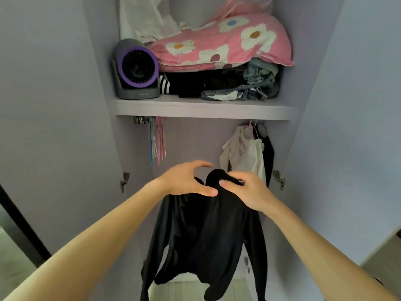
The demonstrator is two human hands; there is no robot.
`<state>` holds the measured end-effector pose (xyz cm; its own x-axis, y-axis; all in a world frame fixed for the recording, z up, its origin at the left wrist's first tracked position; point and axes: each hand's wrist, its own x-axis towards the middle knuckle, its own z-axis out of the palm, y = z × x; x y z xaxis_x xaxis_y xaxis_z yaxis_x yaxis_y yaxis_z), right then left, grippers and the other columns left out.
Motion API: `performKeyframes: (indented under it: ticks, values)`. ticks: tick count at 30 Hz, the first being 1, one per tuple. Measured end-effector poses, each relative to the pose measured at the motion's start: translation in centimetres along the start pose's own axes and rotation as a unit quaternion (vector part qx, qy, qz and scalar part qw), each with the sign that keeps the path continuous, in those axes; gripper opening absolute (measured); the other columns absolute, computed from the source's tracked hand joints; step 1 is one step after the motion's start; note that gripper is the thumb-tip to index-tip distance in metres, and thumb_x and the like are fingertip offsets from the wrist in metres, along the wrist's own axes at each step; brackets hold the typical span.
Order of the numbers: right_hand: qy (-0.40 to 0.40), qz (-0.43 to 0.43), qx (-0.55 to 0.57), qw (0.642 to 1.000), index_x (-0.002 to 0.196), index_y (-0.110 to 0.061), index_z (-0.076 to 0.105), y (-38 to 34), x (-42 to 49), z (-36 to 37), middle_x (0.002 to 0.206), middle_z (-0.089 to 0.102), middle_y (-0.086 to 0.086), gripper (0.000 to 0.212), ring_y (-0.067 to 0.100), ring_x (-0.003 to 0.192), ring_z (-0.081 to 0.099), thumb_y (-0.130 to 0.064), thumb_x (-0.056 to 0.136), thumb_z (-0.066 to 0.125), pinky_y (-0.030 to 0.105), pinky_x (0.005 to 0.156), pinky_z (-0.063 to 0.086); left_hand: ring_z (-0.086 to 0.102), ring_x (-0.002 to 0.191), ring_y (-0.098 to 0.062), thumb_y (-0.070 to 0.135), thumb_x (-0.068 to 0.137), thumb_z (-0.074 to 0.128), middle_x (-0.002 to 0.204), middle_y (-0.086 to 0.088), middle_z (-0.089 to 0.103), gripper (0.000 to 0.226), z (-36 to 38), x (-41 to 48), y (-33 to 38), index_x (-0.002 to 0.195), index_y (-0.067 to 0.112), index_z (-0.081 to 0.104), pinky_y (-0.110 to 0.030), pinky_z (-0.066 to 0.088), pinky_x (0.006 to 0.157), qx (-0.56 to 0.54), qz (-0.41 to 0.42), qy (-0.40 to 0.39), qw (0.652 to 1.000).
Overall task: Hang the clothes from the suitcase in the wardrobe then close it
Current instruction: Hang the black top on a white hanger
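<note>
one black top (206, 235) below two grips: right grip (245, 190) tight on its collar, left grip (186, 181) wide beside it

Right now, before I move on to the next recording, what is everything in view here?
black top: one, black, held up before the open wardrobe
shelf: one, pale lilac, across the wardrobe
fan: one, grey with purple ring, shelf left
pillow: one, pink with white flowers, atop the shelf pile
folded clothes: a pile, black and denim blue, under the pillow
empty hangers: a bunch, pink, blue and white, under shelf left
white garment: one, white, hanging under shelf right
dark garment: one, black, hanging behind the white one
left grip: thumb on the top, fingers arched clear
right grip: pinches the top's collar
</note>
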<state>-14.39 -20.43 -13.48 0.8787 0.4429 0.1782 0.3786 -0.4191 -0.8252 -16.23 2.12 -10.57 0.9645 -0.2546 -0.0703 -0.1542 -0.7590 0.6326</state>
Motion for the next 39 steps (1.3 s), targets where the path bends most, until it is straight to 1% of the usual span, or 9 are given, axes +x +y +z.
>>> performKeyframes:
  ticks: [4,7,9,15,22,27,31,34,39]
  values:
    - [-0.014,-0.004,0.025,1.0,0.102,-0.02,0.076,-1.2,1.5,0.2,0.092,0.075,0.005,0.015,0.021,0.089,0.071,-0.03,0.095,0.066,0.039,0.085,0.057,0.061,0.081,-0.004,0.071,0.083,0.06,0.085,0.017,0.064,0.05,1.7,0.9,0.0,0.127,0.047,0.06,-0.028,0.048,0.072,0.086,0.02,0.058,0.994]
    - [0.005,0.001,0.017,1.0,0.097,-0.013,0.075,-1.1,3.3,0.3,0.09,0.073,0.011,0.021,0.026,0.087,0.07,-0.033,0.092,0.069,0.044,0.084,0.056,0.051,0.063,-0.004,0.064,0.091,0.054,0.064,0.014,0.051,0.022,0.8,0.6,-1.1,0.081,0.047,0.061,-0.028,0.039,0.06,0.077,0.004,0.114,0.99]
    - [0.009,0.006,0.01,1.0,0.093,-0.018,0.075,-0.6,4.6,0.7,0.087,0.073,0.006,0.018,0.022,0.085,0.07,-0.036,0.09,0.071,0.044,0.084,0.057,0.055,0.068,-0.01,0.063,0.094,0.048,0.069,0.013,0.053,0.03,0.3,0.2,-2.0,0.073,0.041,0.05,-0.031,0.044,0.062,0.125,0.003,0.133,0.983]
    - [-0.028,0.012,-0.006,1.0,0.084,-0.031,0.073,0.7,11.2,4.3,0.08,0.073,-0.01,0.009,0.012,0.079,0.07,-0.04,0.087,0.072,0.033,0.077,0.056,0.067,0.084,-0.03,0.053,0.105,0.029,0.116,-0.003,0.055,0.04,-1.9,1.2,-5.7,0.122,0.024,0.051,-0.033,0.041,0.06,0.404,-0.018,0.239,0.883]
    - [-0.05,0.035,-0.048,0.997,0.089,-0.031,0.066,4.2,23.2,9.0,0.089,0.071,-0.009,0.005,0.016,0.081,0.068,-0.032,0.093,0.064,0.024,0.066,0.05,0.044,0.026,-0.024,0.018,0.06,0.094,0.047,-0.004,0.051,0.037,-7.4,1.6,-14.2,0.075,0.01,0.061,-0.018,0.017,0.039,0.541,-0.094,0.29,0.784]
    - [-0.013,0.065,-0.084,0.994,0.112,-0.017,0.063,7.3,32.7,13.9,0.111,0.065,0.002,0.024,0.028,0.114,0.061,-0.033,0.095,0.057,0.03,0.092,0.045,0.056,0.056,-0.03,0.0,0.056,0.083,0.065,-0.012,0.06,0.03,-10.1,0.3,-20.5,0.077,0.008,0.064,-0.03,0.025,0.045,0.654,-0.122,0.301,0.683]
    - [-0.011,0.109,-0.082,0.991,0.144,-0.006,0.043,8.2,36.6,17.8,0.146,0.049,0.015,0.056,0.032,0.132,0.048,-0.041,0.1,0.05,0.03,0.102,0.039,0.054,0.113,-0.035,0.008,0.083,0.056,0.123,-0.018,0.062,0.015,-10.6,-0.8,-23.6,0.097,0.012,0.061,-0.045,0.035,0.088,0.74,-0.117,0.256,0.611]
    - [-0.001,0.139,-0.087,0.987,0.135,0.0,0.05,9.4,38.5,21.7,0.138,0.055,0.019,0.052,0.035,0.124,0.055,-0.038,0.099,0.051,0.032,0.096,0.045,0.02,0.151,-0.034,0.023,0.101,0.03,0.161,-0.017,0.028,0.035,-10.8,-0.8,-25.3,0.124,0.021,0.056,-0.049,0.011,0.119,0.753,-0.165,0.243,0.589]
    - [0.062,0.113,-0.153,0.98,0.104,-0.003,0.07,10.7,39.6,23.8,0.109,0.069,0.017,0.027,0.035,0.102,0.066,-0.021,0.086,0.06,0.032,0.078,0.051,-0.002,0.154,-0.029,0.042,0.107,0.015,0.167,-0.01,0.006,0.043,-10.8,-0.2,-25.6,0.14,0.031,0.04,-0.049,-0.008,0.121,0.766,-0.206,0.217,0.568]
